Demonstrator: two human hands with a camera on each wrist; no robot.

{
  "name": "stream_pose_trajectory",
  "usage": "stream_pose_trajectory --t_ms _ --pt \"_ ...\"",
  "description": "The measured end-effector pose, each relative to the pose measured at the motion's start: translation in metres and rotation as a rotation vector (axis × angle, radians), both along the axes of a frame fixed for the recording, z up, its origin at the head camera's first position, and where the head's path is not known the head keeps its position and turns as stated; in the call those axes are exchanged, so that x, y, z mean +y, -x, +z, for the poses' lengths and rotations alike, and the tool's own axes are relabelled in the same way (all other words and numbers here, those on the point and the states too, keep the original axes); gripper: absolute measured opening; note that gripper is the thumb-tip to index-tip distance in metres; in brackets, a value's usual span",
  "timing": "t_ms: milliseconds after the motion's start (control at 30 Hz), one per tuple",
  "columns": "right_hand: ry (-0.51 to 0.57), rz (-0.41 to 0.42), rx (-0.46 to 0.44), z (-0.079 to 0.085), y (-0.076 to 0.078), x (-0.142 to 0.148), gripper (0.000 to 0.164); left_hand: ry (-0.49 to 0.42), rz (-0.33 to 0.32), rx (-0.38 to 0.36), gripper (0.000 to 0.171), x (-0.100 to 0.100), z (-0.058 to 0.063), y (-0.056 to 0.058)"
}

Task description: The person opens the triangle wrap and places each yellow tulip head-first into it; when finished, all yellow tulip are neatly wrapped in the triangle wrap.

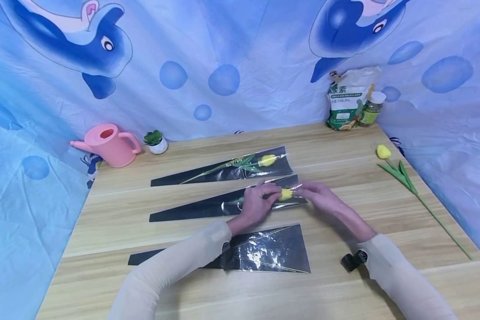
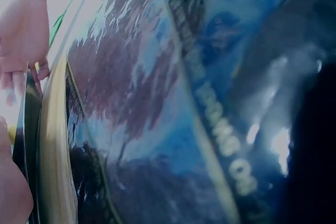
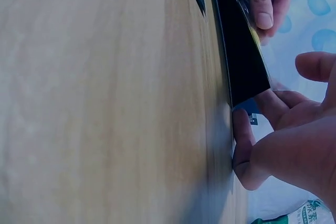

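Bloom: yellow artificial tulip [image 1: 286, 194] lies at the wide end of the middle sleeve, between the two hands; its stem is mostly hidden from me.
Middle sleeve: long, tapered plastic sleeve, black with a clear front [image 1: 208, 208], narrow end toward the left of the table.
Left grip: left hand [image 1: 256, 202] narrow, thumb and fingers curled in at the bloom; I read it as holding it. Film between? Cannot tell.
Right grip: right hand [image 1: 322, 195] has its fingertips at the sleeve's wide edge; whether they pinch it I cannot tell.
Handling note: I judge the step as settling the bloom inside the mouth. I would steady the rim with the right, ease the flower along the taper with the left, and press lightly; thin film may crease, petals may snag.
Far sleeve: matching black-and-clear sleeve [image 1: 228, 174] with a second yellow tulip [image 1: 268, 160] inside.
Near sleeve: third black-and-clear sleeve [image 1: 272, 249], flat, glare on its film, partly under the left forearm.
Spare stem: loose yellow tulip with green leaves [image 1: 414, 192], right side.
Surface: pale wood-grain table [image 1: 344, 160].
Back edge: pink plastic watering can [image 1: 112, 149], white-potted green succulent [image 1: 156, 142], white-and-green bag [image 1: 346, 104], white-lidded jar [image 1: 371, 111].
Room: blue dolphin-print curtain [image 1: 200, 44] behind.
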State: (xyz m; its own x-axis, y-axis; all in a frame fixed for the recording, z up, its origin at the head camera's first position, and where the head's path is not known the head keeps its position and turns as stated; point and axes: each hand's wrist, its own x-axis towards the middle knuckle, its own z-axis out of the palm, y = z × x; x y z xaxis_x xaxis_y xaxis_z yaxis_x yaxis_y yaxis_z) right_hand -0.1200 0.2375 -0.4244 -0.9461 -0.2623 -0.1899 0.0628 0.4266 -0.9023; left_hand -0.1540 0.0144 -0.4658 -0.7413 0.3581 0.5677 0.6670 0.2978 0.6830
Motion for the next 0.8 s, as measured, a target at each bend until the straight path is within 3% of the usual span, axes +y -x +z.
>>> stream_pose_trajectory --t_ms 367,567,700,800 --pt "-0.07 -0.036 0.023 0.0 -0.002 0.004 0.048 0.026 -0.022 -0.034 0.017 -0.002 0.001 0.002" --pt "-0.014 -0.034 0.044 -0.002 -0.004 0.009 0.04 0.049 -0.043 0.037 0.021 -0.005 0.003 0.0" --pt "-0.006 -0.052 0.044 -0.001 -0.006 0.013 0.041 0.049 -0.043 0.084 0.022 -0.01 0.009 -0.008" --pt "0.0 -0.087 0.039 0.002 -0.009 0.017 0.044 0.044 -0.059 0.077 0.02 -0.017 0.018 -0.021"
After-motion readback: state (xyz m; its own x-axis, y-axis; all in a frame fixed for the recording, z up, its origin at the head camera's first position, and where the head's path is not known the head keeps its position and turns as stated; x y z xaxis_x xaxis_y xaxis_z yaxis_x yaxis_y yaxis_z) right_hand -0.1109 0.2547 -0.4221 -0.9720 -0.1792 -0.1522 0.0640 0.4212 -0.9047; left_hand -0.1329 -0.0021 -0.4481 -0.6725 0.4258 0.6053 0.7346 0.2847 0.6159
